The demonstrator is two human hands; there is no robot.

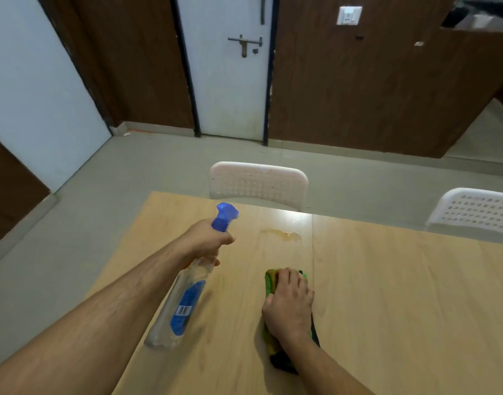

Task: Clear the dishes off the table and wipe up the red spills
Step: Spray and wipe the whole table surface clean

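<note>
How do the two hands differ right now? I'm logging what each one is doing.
The left hand grips a spray bottle by its neck, raised above the table; the right hand presses flat on a green cloth lying on the table. Left fingers curl; right fingers lie spread. Both are bare.

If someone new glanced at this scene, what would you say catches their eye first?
Probably the blue-nozzled spray bottle the left hand holds over the table, aimed toward a pale amber spill near the far edge. Next, the right hand pressing a green cloth closer in.
</note>
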